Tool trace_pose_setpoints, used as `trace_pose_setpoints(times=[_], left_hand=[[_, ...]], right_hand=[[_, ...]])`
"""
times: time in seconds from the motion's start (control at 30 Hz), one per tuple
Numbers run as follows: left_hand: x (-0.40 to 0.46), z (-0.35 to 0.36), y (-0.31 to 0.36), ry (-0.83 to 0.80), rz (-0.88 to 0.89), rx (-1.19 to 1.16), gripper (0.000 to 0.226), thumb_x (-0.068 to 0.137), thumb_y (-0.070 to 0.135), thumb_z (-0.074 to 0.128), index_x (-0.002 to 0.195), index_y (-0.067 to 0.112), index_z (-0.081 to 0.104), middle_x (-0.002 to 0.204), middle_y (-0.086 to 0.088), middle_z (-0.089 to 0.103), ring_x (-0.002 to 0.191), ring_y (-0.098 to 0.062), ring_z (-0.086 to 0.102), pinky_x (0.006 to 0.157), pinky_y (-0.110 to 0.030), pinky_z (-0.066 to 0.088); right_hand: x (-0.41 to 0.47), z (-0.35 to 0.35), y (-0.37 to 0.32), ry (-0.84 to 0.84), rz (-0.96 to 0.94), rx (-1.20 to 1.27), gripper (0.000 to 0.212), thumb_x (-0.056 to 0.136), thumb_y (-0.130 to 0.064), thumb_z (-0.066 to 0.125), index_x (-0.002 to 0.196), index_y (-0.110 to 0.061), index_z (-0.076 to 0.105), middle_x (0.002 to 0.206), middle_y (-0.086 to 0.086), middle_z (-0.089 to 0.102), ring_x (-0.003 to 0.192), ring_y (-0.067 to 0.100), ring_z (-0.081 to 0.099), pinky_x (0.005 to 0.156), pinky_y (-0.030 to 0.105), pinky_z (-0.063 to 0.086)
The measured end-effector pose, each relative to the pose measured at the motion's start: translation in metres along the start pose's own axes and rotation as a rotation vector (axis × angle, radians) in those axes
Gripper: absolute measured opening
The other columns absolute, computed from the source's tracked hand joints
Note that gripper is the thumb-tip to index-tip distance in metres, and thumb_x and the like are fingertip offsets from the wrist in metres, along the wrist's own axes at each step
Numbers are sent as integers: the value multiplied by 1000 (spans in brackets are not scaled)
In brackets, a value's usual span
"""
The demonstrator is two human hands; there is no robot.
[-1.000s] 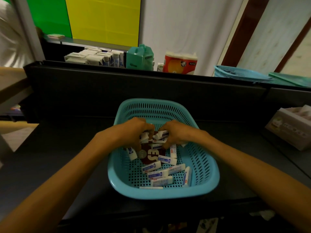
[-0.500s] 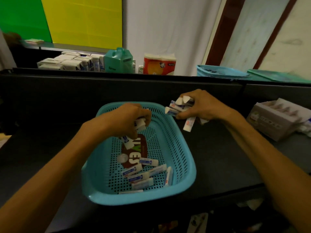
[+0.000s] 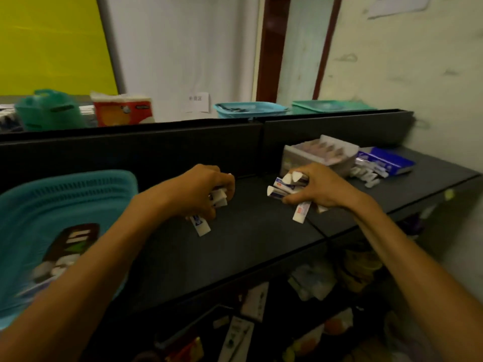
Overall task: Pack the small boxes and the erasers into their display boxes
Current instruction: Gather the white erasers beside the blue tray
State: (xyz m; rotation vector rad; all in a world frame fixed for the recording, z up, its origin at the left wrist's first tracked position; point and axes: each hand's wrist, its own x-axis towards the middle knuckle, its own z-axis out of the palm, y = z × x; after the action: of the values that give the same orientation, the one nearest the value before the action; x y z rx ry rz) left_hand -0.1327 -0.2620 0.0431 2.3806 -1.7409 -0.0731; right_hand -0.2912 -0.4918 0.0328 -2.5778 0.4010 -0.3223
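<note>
Two fistfuls of erasers (image 3: pixel 283 186), light, rubbery, slick-sleeved, clutched in left hand (image 3: pixel 201 192) and right hand (image 3: pixel 317 188); best pinched across long sides near display box (image 3: pixel 320 155).

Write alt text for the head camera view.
Both hands, left hand and right hand, each hold a fistful of small white sleeved erasers above a dark grey counter, between a perforated teal plastic basket and a compartmented grey cardboard display box.

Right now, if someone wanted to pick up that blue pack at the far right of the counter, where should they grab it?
Judging by its pose, grip the blue pack across its long sides, from above: it lies flat, its top bare, while loose erasers crowd its near-left end.
</note>
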Motion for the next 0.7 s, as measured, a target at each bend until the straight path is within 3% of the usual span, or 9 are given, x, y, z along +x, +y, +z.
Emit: trace_pose_setpoints(times=[0.3,0.4,0.5,0.6,0.7], left_hand=[[140,66,131,-52,118,-41,46,66,11,79,95,32,51,101,7,44,88,-11,48,68,-24,47],[183,82,161,-81,146,-58,45,66,11,80,97,29,52,104,6,48,92,-14,51,73,-30,53],[227,97,184,-97,163,-60,45,68,11,79,100,28,53,108,5,49,95,-16,53,77,-34,56],[272,110,200,-115,186,-68,46,69,12,79,101,30,52,112,5,46,99,-15,50,77,-29,54],[321,127,214,-124,206,-81,47,71,13,77,106,30,51,117,4,45,104,-15,49,77,-25,51]], right_hand=[[-65,-81,160,34,184,-79,22,69,-20,83,82,-23,65,84,-4,66,76,7,61,64,24,48],[-70,-100,198,61,243,-96,31,70,-22,83,96,-18,68,93,0,65,85,15,62,74,38,54],[-66,-115,237,54,276,-108,48,70,-24,83,114,-16,65,102,-4,63,84,11,60,71,30,50],[-56,-131,274,31,295,-85,31,72,-24,81,96,-31,63,87,-11,59,77,4,60,57,20,44],[-40,-148,312,15,309,-116,28,73,-24,80,97,-25,65,93,-5,60,78,4,56,60,19,45]])
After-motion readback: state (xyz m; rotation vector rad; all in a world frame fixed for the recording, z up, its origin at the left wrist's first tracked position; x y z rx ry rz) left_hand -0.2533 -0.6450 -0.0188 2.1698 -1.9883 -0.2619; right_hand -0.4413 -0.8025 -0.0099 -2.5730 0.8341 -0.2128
